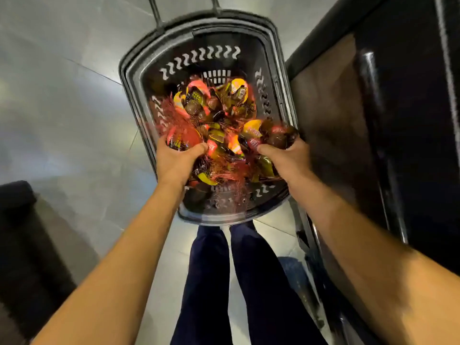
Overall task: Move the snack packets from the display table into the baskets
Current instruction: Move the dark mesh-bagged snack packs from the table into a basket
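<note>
Basket (129, 75): black plastic with a broad rim and rows of wavy slots in its walls. It fills the upper centre of the frame and stands on the floor.
Basket handle (156, 11): two dark bars that leave the far rim at the top edge of the frame.
Snack packets (219, 108): a heap that covers the basket bottom. They are small round brown cups with yellow, orange and red labels, bundled in red mesh netting, and loose red strands spread over the near end. Motion blur hides the print.
Left hand (174, 160): centre-left, over the near left part of the basket. The thumb is curled across a bundle and the fingers wrap under it, out of sight.
Left-hand bundle (181, 139): a red-netted packet with red and yellow labels, held just above the heap.
Right hand (286, 158): centre-right, at the basket's right rim. The thumb is folded over a bundle and the fingers are closed beneath it.
Right-hand bundle (278, 138): dark glossy cups with a red label in netting, held at rim level.
Forearms: bare, reaching from the lower corners toward the centre.
Legs (211, 270): dark blue trousers, lower centre, just below the basket's near rim.
Floor (62, 95): pale grey glossy tiles, left half of the frame.
Dark furniture (410, 120): black and brown surfaces along the right edge, blurred.
Dark block (25, 245): lower left corner, too indistinct to tell what it is.
</note>
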